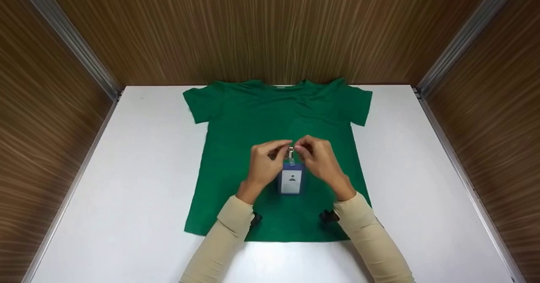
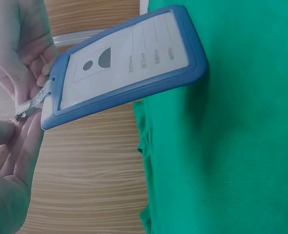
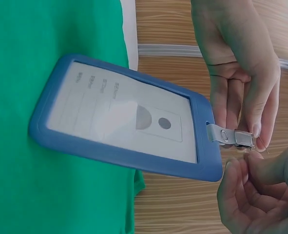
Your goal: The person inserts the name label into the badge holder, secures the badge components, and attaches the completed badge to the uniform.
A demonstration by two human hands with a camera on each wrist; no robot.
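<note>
An ID badge [image 1: 291,181] in a blue frame hangs upright over a green T-shirt [image 1: 253,118], its printed card toward me. A short clear strap [image 3: 214,132] joins its top to a small metal clip [image 3: 243,139]. The left hand [image 1: 265,160] pinches the clip from the left with thumb and fingers. From the right, the right hand [image 1: 320,158] pinches at the clip's upper end, thumb against curled fingers. By the fingertips in the right wrist view, a thin pin [image 3: 263,144] sticks out from the clip. The fingers hide part of the metal.
The T-shirt lies spread front up on a white table [image 1: 147,156], collar toward the back. Wood-grain panels [image 1: 270,30] enclose three sides, with metal rails [image 1: 468,38] in the corners. A black device [image 1: 327,216] is worn at the right wrist.
</note>
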